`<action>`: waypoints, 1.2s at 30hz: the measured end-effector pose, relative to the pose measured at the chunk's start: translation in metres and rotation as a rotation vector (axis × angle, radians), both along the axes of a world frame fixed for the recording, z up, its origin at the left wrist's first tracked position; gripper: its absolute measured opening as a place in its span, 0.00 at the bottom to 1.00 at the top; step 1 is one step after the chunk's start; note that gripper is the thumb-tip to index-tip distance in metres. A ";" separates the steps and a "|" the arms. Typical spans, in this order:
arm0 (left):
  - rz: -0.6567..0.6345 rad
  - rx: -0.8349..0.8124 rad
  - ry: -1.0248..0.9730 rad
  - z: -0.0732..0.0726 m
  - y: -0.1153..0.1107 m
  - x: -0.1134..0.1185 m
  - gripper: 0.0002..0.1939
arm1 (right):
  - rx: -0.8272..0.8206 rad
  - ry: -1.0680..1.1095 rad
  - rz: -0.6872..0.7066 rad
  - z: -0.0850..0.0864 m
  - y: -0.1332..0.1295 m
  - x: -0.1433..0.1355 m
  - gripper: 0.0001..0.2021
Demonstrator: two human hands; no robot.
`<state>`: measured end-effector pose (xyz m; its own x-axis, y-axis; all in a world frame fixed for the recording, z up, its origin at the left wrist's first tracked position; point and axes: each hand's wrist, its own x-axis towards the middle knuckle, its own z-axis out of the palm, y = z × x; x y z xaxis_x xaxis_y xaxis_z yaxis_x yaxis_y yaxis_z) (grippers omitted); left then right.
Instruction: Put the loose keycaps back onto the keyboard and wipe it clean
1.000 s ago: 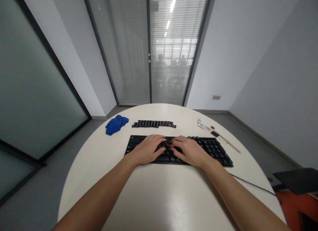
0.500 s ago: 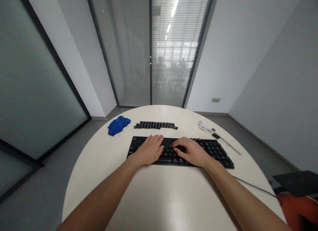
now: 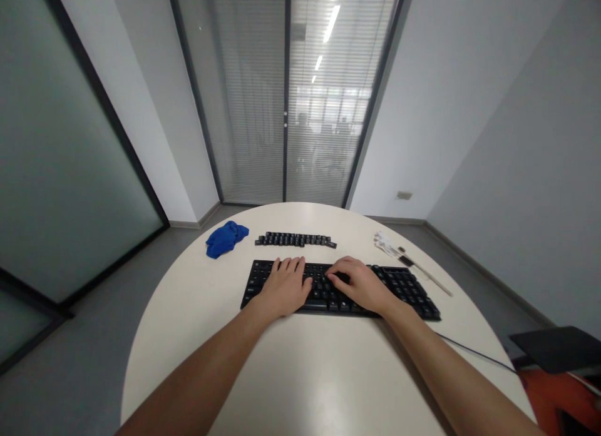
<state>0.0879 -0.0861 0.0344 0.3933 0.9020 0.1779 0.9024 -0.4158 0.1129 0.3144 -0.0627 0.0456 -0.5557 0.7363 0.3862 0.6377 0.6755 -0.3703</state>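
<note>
A black keyboard [image 3: 313, 306] lies across the table in front of me. My left hand [image 3: 285, 288] rests flat on its left half, fingers spread and thumb out to the side. Over the middle keys, my right hand [image 3: 360, 284] is curled with thumb and index fingertip brought together at the key surface. Whatever is between those fingertips is too small to make out. Behind the keyboard, several loose black keycaps [image 3: 293, 239] stand in rows, with one at the right end lying askew.
A crumpled blue cloth [image 3: 226, 239] sits at the table's back left. White small items [image 3: 385, 243], a dark brush-like piece [image 3: 405, 261] and a thin stick [image 3: 434, 281] lie at the right. A cable [image 3: 474, 349] runs off the right edge towards an orange chair [image 3: 551, 395].
My left hand's fingers have spread further apart on the keys. The right hand stays in nearly the same place, its fingertips closer together. The view has shifted slightly.
</note>
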 end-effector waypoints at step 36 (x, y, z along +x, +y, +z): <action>-0.035 0.009 -0.029 -0.004 0.002 -0.002 0.29 | -0.083 -0.332 -0.391 0.019 0.051 -0.058 0.12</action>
